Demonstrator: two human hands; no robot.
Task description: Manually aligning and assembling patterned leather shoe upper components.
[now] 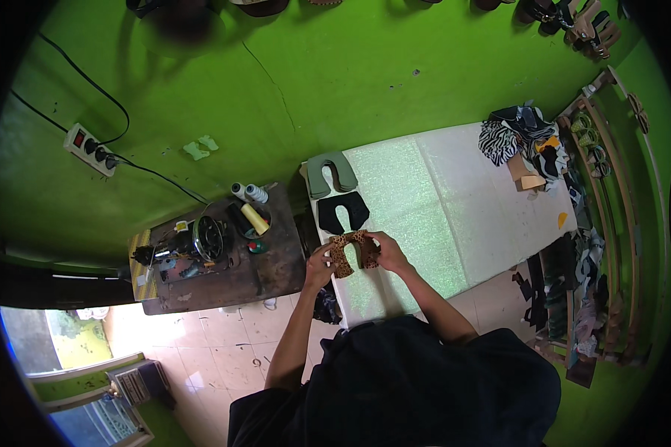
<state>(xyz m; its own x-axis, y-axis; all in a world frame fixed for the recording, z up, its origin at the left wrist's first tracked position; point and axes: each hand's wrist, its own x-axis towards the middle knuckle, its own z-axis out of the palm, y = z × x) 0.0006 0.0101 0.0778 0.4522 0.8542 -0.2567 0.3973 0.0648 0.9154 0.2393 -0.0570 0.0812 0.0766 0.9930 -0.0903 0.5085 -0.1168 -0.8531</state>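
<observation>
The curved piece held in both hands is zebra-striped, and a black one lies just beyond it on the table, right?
Not quite: the head view shows that the curved piece in the left hand and right hand is leopard-spotted. The black one does lie just beyond it on the table.

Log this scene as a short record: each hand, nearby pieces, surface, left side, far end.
Left hand: on the left side of a leopard-print piece
Right hand: on its right side
Next beyond: black U-shaped piece
Beyond that: grey-green U-shaped pieces
Surface: white table
Left side: sewing machine on a dark bench
Table's right end: fabric scraps
</observation>
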